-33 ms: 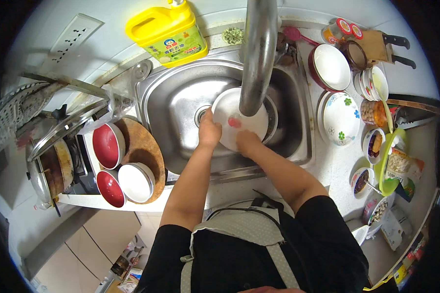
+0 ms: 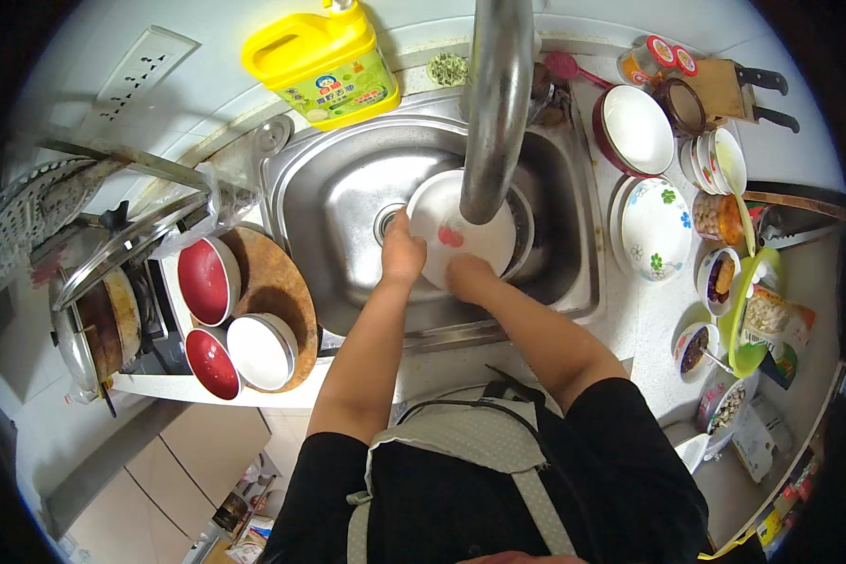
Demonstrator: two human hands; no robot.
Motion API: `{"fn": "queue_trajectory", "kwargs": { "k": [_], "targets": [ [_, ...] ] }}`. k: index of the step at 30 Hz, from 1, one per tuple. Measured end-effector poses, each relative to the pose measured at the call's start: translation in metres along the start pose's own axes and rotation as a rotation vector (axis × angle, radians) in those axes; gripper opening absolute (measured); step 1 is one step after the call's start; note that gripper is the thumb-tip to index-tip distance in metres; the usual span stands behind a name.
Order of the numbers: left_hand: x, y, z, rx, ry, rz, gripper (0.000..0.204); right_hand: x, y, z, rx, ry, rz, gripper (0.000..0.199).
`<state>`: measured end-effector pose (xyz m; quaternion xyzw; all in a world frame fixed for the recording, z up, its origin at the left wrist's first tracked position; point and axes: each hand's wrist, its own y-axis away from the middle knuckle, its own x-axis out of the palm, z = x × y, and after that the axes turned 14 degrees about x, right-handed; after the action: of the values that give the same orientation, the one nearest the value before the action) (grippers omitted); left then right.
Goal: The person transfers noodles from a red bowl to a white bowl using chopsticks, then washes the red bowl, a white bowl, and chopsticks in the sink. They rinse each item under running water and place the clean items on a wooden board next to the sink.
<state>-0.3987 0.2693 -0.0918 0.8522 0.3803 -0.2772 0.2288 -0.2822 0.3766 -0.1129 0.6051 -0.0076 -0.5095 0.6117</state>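
Over the sink's basin I have a white plate [image 2: 432, 202] with a red pattern on its face. My left hand [image 2: 403, 252] grips the plate's left edge, its thumb up along the rim. Against the plate's near right part, my right hand [image 2: 468, 276] is closed, with its fingers curled down. Whatever those fingers hold, if anything, is hidden beneath the hand. Below and right of the plate, the rim of a round metal vessel [image 2: 524, 230] shows in the basin. The metal faucet [image 2: 494, 113] covers part of the plate's far right edge.
A steel sink [image 2: 334, 188] surrounds my hands. On the left, red and white bowls [image 2: 261, 352] sit on a round wooden board [image 2: 287, 282]. A yellow jug [image 2: 324, 70] stands behind the sink. To the right are flowered plates [image 2: 656, 230], more bowls [image 2: 637, 130] and knives [image 2: 763, 81].
My right hand has shifted slightly left and toward me on the plate, showing more of the red pattern. My left hand and the plate stay nearly in place.
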Motion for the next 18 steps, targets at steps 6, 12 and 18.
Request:
{"fn": "queue_trajectory", "kwargs": {
  "k": [6,12,18],
  "targets": [
    [-0.002,0.000,-0.002,0.011,0.038,-0.021,0.057,0.012,0.002,-0.026,-0.183,-0.435,-0.038,0.019],
    [-0.005,-0.001,-0.010,-0.044,0.031,0.028,0.058,0.000,-0.022,-0.053,-0.098,0.043,-0.451,0.013],
    [-0.005,-0.002,-0.010,-0.067,-0.026,0.038,0.060,0.029,-0.016,0.023,-0.202,-0.682,-0.160,0.039]
  ]
}}
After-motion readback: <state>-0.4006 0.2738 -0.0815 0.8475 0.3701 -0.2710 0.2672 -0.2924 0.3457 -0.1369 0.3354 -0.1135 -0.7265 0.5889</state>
